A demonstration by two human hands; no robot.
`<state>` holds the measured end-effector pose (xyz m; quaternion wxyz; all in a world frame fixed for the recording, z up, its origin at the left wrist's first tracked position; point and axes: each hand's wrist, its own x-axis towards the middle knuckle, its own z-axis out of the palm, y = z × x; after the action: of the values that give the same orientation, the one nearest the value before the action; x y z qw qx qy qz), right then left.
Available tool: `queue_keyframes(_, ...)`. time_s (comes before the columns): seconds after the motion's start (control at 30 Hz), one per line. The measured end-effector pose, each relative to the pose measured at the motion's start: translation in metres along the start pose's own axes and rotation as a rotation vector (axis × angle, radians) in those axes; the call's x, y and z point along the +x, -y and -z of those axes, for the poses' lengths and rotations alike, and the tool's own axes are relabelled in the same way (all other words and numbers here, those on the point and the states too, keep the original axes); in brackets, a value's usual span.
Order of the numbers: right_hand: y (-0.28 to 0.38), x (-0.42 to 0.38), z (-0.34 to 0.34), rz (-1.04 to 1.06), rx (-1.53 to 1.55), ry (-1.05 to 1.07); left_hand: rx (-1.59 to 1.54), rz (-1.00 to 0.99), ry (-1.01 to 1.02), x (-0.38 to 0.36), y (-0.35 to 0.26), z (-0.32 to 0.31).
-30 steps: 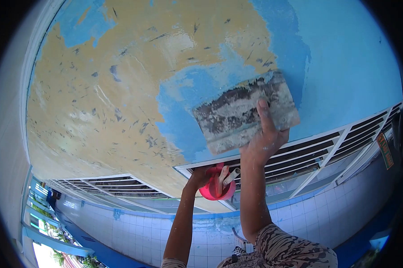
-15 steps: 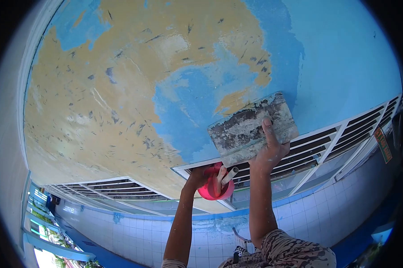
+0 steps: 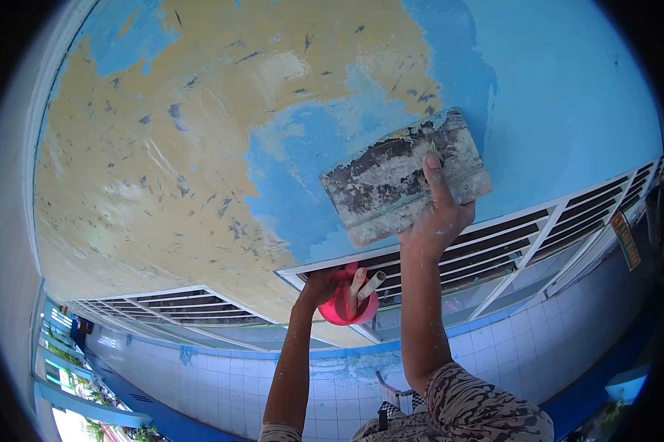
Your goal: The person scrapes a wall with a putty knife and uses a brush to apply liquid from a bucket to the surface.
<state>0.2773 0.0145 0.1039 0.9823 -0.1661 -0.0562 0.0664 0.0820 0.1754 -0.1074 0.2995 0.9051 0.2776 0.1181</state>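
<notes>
Where the right hand (image 3: 441, 224) grips, a scraper (image 3: 391, 178) slants.

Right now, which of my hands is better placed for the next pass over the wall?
Probably the right hand: it holds the wide blade at the wall, while the left hand is at the pink bucket.

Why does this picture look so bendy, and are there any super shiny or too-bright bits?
In the head view, the white tiles curve and the corners go black, as through a very wide lens; in the head view, pale glare shines on the tan patch of wall; and in the head view, the outdoors at lower left looks washed out.
</notes>
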Motion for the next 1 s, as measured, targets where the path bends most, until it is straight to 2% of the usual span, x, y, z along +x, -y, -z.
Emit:
queue_keyframes(0.27,-0.002,-0.010,0.022,-0.015,-0.053,-0.016,0.024,-0.070,-0.032,-0.001,-0.009,0.004)
queue_keyframes(0.43,-0.001,-0.005,0.037,-0.036,-0.119,0.091,0.020,-0.111,-0.054,-0.005,-0.015,0.006)
queue_keyframes(0.5,0.003,-0.005,0.019,-0.011,-0.105,0.098,-0.013,-0.133,-0.079,0.001,-0.017,0.009)
queue_keyframes(0.57,0.002,-0.006,0.010,0.000,-0.110,0.077,0.014,-0.083,-0.022,-0.003,-0.014,0.007)
queue_keyframes(0.63,0.000,-0.004,0.004,0.025,-0.059,0.093,0.115,-0.094,-0.069,-0.006,-0.013,0.002)
queue_keyframes(0.7,0.000,-0.009,0.016,0.020,-0.086,0.079,0.043,-0.091,-0.055,-0.002,-0.007,0.003)
queue_keyframes(0.73,0.001,-0.014,0.022,-0.017,-0.060,0.066,-0.065,-0.001,-0.013,-0.002,-0.007,0.004)
queue_keyframes(0.77,0.002,-0.016,0.019,-0.052,-0.035,0.057,0.001,-0.122,-0.093,-0.002,-0.009,0.003)
queue_keyframes(0.83,0.001,-0.016,0.013,-0.040,-0.040,0.038,-0.005,-0.049,-0.068,-0.003,-0.008,0.003)
queue_keyframes(0.9,-0.001,-0.009,0.007,0.041,-0.080,0.077,0.028,-0.057,-0.042,-0.001,-0.008,0.005)
queue_keyframes(1.0,-0.001,-0.014,0.017,0.005,-0.078,0.081,0.002,-0.040,-0.032,-0.001,-0.013,0.005)
